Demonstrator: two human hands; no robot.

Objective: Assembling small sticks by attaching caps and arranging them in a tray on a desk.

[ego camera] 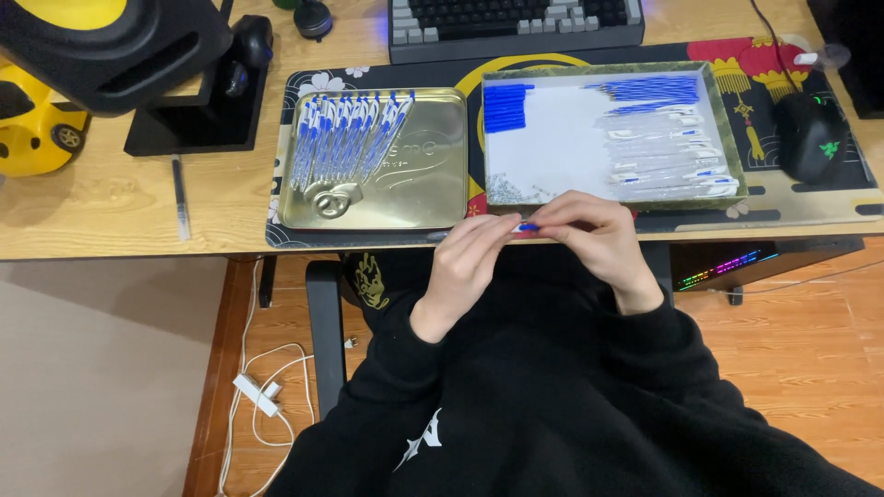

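Note:
My left hand point(465, 262) and my right hand point(594, 241) meet at the desk's front edge, both pinching a small blue and clear pen part point(527, 226) between their fingertips. Behind them a gold metal tray point(405, 184) holds a row of several assembled blue and white pens point(345, 138). To its right a green-rimmed box point(727, 138) holds blue caps point(505, 106), blue refills point(654, 89), clear pen barrels point(658, 156) and a small heap of springs point(511, 190).
A keyboard point(516, 23) lies at the back. A black mouse point(810, 138) sits at the right on the patterned desk mat point(810, 207). A black stand point(198, 110) and a yellow toy car point(37, 124) are at the left. Cables point(262, 396) lie on the wooden floor.

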